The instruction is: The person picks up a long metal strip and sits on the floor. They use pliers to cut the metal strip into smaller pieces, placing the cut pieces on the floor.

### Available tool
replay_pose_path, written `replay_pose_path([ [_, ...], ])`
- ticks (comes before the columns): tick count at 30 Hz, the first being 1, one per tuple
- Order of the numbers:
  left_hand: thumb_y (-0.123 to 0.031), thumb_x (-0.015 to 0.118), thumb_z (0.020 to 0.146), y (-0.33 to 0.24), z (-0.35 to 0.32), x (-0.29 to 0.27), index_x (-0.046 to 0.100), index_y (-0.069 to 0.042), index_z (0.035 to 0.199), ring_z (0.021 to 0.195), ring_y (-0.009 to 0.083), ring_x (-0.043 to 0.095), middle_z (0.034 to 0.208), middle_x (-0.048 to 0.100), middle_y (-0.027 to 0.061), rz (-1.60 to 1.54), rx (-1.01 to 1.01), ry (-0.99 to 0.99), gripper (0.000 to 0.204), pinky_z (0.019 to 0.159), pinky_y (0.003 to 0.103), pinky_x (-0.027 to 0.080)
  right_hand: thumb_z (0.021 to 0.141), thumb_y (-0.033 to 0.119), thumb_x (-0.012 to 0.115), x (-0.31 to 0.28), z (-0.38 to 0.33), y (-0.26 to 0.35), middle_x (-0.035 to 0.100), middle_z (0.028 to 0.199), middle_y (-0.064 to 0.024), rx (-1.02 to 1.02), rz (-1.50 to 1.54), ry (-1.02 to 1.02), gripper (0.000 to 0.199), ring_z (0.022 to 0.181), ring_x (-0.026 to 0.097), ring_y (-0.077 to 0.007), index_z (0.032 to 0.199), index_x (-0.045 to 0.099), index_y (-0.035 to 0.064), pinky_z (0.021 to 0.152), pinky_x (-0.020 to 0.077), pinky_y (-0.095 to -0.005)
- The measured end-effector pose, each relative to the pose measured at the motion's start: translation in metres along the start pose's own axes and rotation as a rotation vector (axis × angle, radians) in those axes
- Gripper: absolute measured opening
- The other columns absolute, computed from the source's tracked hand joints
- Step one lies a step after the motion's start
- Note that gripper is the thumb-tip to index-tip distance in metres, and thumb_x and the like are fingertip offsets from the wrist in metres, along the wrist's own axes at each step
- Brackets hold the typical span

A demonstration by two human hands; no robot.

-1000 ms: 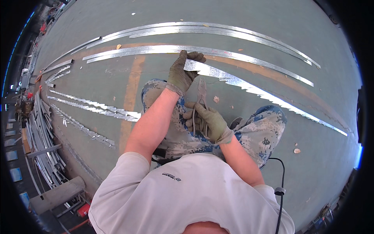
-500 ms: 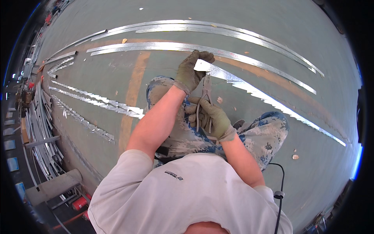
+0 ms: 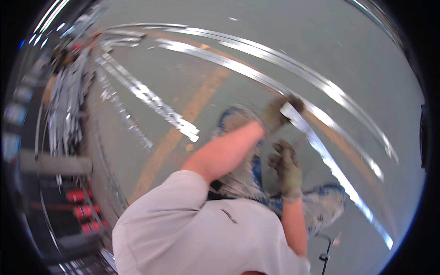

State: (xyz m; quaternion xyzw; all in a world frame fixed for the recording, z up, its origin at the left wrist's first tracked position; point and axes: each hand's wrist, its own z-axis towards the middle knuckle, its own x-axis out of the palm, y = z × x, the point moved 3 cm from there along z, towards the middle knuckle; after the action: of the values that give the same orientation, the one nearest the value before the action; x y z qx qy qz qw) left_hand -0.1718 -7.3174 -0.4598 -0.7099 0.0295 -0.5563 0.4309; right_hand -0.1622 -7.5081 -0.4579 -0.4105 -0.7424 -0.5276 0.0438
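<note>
My gloved left hand [image 3: 276, 115] grips the near end of a long shiny metal strip [image 3: 334, 167], which runs away over the grey floor toward the lower right. My gloved right hand [image 3: 287, 167] hangs just below that end, fingers curled, a little apart from the strip. Motion blur hides whether it holds anything. Beneath both hands are my paint-spattered trouser legs [image 3: 321, 208].
Two more long curved metal strips [image 3: 256, 50] lie on the floor beyond my hands. Shorter shiny strips [image 3: 151, 98] lie to the left beside an orange floor line [image 3: 183, 119]. Stacked metal profiles [image 3: 64, 105] and red objects [image 3: 85, 211] sit at the far left. A black cable [image 3: 326, 250] trails at the lower right.
The view has swung, so everything sits further right and is blurred. My left hand keeps hold of the strip's end. My right hand has dropped away from it.
</note>
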Motion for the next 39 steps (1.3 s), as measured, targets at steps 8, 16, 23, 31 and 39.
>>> replay_pose_path([
  [8, -0.03, 0.062, 0.102, -0.006, -0.001, 0.01, 0.07, -0.007, 0.107, 0.096, 0.016, 0.071, 0.101, 0.073, 0.0062, 0.028, -0.14, -0.161, 0.025, 0.083, 0.032, 0.059, 0.105, 0.04, 0.055, -0.002, 0.012, 0.018, 0.048, 0.146, -0.011, -0.102, 0.301, 0.125, 0.057, 0.124, 0.055, -0.0256, 0.153, 0.039, 0.0123, 0.105, 0.0449, -0.0429],
  [16, -0.033, 0.066, 0.1, -0.009, -0.02, 0.034, 0.069, -0.006, 0.11, 0.104, 0.0146, 0.068, 0.108, 0.073, 0.0067, 0.169, -0.087, -0.062, 0.028, 0.093, 0.033, 0.054, 0.103, 0.029, 0.06, -0.007, 0.021, 0.028, 0.056, 0.14, -0.016, -0.256, 0.536, 0.203, 0.051, 0.128, 0.055, -0.0288, 0.148, 0.047, 0.0099, 0.11, 0.0451, -0.0456],
  [23, -0.025, 0.066, 0.1, -0.02, -0.021, 0.055, 0.065, -0.004, 0.117, 0.114, 0.0159, 0.065, 0.114, 0.071, 0.0086, 0.241, 0.074, 0.076, 0.027, 0.105, 0.032, 0.048, 0.103, 0.022, 0.059, -0.015, 0.025, 0.048, 0.058, 0.138, -0.0156, -0.327, 0.565, 0.283, 0.045, 0.121, 0.061, -0.0289, 0.144, 0.051, 0.0041, 0.107, 0.0495, -0.0424],
  [31, -0.028, 0.068, 0.099, -0.033, -0.024, 0.09, 0.064, -0.006, 0.118, 0.106, 0.0131, 0.064, 0.108, 0.07, 0.0062, 0.161, 0.106, 0.151, 0.029, 0.099, 0.032, 0.051, 0.104, 0.022, 0.059, -0.009, 0.017, 0.072, 0.063, 0.131, -0.0082, -0.424, 0.437, 0.284, 0.048, 0.113, 0.064, -0.0233, 0.146, 0.048, 0.0034, 0.1, 0.0509, -0.0357],
  [39, -0.028, 0.07, 0.098, -0.035, -0.033, 0.112, 0.065, -0.006, 0.115, 0.104, 0.0119, 0.064, 0.107, 0.069, 0.0028, 0.233, 0.148, 0.131, 0.028, 0.097, 0.03, 0.052, 0.105, 0.024, 0.057, -0.011, -0.001, 0.082, 0.063, 0.13, -0.0123, -0.44, 0.413, 0.332, 0.049, 0.115, 0.065, -0.0245, 0.148, 0.045, 0.0033, 0.095, 0.0538, -0.0342],
])
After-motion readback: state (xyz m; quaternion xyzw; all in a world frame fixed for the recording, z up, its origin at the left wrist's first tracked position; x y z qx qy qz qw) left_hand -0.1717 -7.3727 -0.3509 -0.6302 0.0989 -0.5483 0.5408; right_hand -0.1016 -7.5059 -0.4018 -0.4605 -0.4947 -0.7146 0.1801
